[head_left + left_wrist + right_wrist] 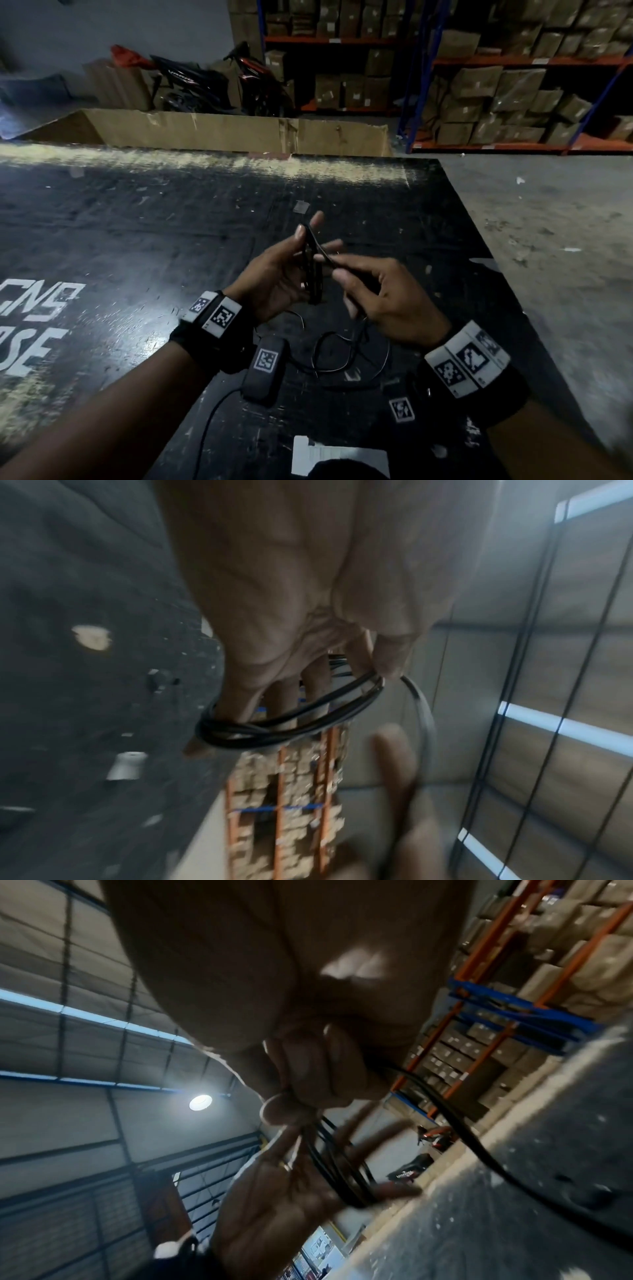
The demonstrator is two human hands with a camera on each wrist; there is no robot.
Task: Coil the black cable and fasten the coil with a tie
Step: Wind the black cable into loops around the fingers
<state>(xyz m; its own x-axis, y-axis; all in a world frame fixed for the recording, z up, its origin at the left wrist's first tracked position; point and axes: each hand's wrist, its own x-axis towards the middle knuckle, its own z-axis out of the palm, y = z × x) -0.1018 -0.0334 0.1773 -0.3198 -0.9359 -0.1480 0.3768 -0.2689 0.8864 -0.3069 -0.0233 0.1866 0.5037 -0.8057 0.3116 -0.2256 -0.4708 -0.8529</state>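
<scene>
The black cable point(313, 270) is wound in several loops round my left hand point(308, 240), which I hold above the dark table point(137, 240). The thumb presses the top of the coil against the raised fingers. In the left wrist view the coil point(291, 723) runs from the little finger to the thumb. My right hand point(330, 265) pinches the free strand just right of the coil, as the right wrist view shows point(298, 1096). The loose rest of the cable point(342, 356) lies in curls on the table under both wrists. I cannot make out a tie.
A white paper sheet point(339, 459) lies at the near table edge. An open cardboard box point(222, 130) stands behind the far edge. The table's right edge point(479, 240) runs diagonally beside concrete floor. Shelves of cartons point(513, 85) and parked motorbikes point(205, 82) are far behind.
</scene>
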